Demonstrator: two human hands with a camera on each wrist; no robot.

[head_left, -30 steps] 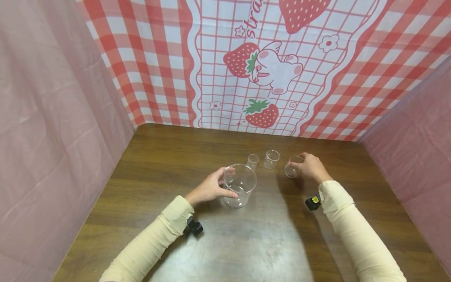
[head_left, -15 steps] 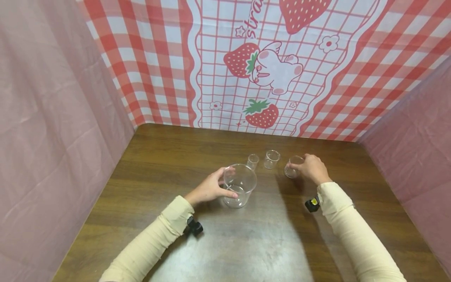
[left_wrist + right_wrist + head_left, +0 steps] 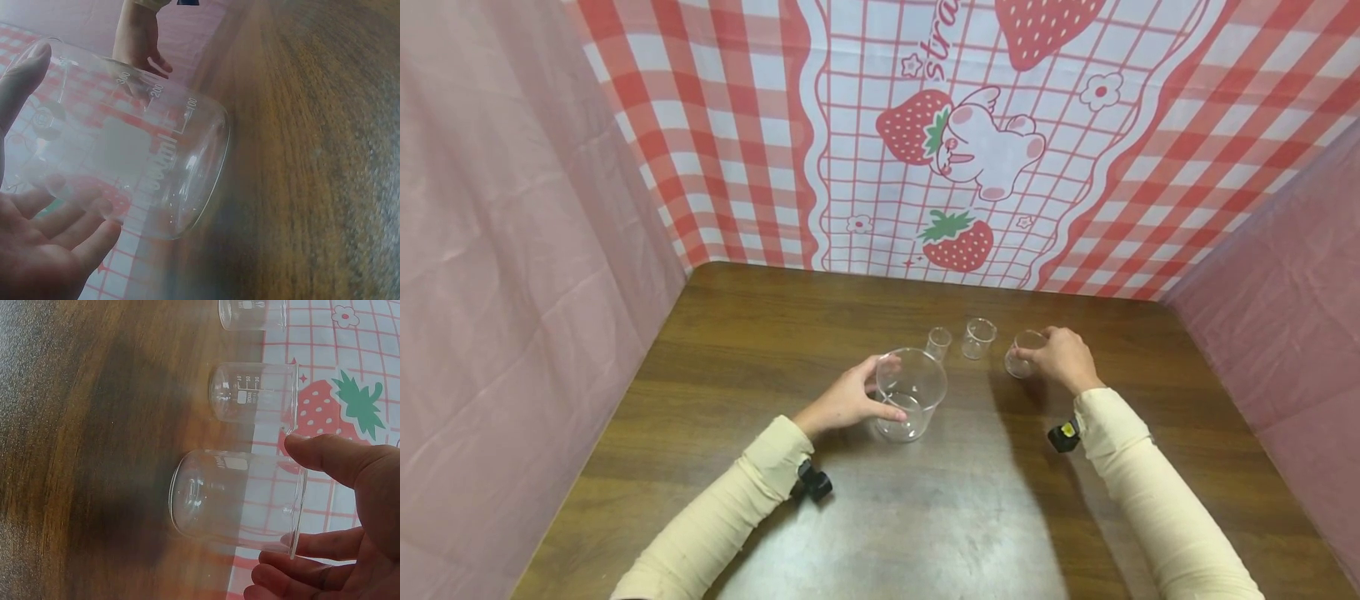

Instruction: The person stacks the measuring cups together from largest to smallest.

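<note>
A large clear glass beaker (image 3: 917,385) stands upright at mid-table. My left hand (image 3: 841,402) holds its side, thumb in front and fingers behind; white volume marks show on the large beaker (image 3: 156,156) in the left wrist view. To the right, my right hand (image 3: 1066,358) holds a smaller glass beaker (image 3: 1019,364) near the rim. Seen from the right wrist, that smaller beaker (image 3: 244,494) sits between the thumb (image 3: 325,453) and the fingers. Between the two held beakers, farther back, stand a middle-sized beaker (image 3: 979,339) and the smallest beaker (image 3: 937,343), which is partly behind the large one.
All the glassware is on a brown wooden table (image 3: 715,350). A red-and-white strawberry cloth (image 3: 865,183) hangs along its back edge. Pink curtains (image 3: 512,292) rise at both sides. Each wrist wears a small black camera (image 3: 815,482).
My right hand shifts very slightly on the smaller beaker over the last second. The left hand and the large beaker stay in place.
</note>
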